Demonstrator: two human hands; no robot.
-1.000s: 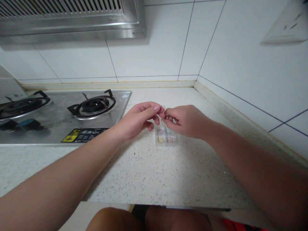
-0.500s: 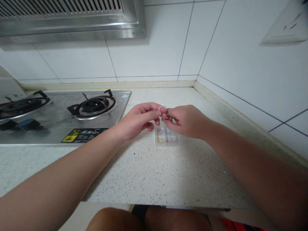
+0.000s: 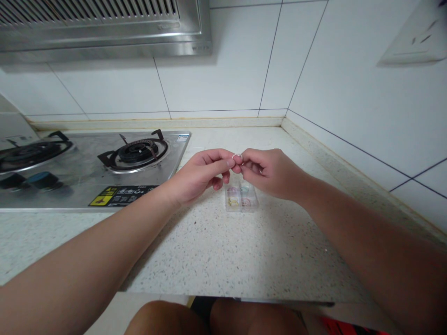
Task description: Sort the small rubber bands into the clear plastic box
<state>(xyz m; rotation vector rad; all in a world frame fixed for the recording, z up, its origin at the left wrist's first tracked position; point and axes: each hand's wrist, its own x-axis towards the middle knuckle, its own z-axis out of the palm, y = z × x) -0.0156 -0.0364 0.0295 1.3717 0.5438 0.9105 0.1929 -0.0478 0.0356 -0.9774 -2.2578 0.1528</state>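
My left hand (image 3: 200,174) and my right hand (image 3: 270,172) meet above the speckled countertop (image 3: 223,251). Both pinch one small pale ring (image 3: 237,157) between thumb and fingertips. Just below the hands lies a small clear plastic box (image 3: 241,197) with compartments that hold tiny coloured rings. My other fingers are curled in.
A steel gas hob (image 3: 87,170) with two burners and dark knobs fills the left of the counter. A range hood (image 3: 104,25) hangs above it. White tiled walls close the back and right, with a wall socket (image 3: 415,39) at upper right. My knees show below the counter's front edge.
My right hand has lifted slightly, which uncovers more of the clear box. The ring stays pinched between both hands at nearly the same spot.
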